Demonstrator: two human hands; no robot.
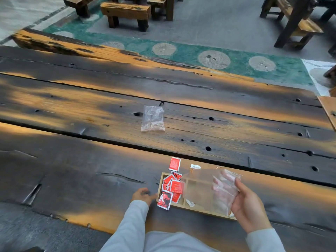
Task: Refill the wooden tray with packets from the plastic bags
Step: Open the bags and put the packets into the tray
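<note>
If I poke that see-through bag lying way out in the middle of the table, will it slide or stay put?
The clear plastic bag looks crumpled, flat and nearly empty, so it is probably very light and would likely skid across the wooden table at a poke. It seems floppy too: picked up by one corner, it would probably droop and crinkle rather than hold its shape.

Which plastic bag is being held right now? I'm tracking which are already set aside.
The clear bag over the wooden tray, gripped by the right hand. The other bag lies alone, farther out on the table, untouched.
</note>
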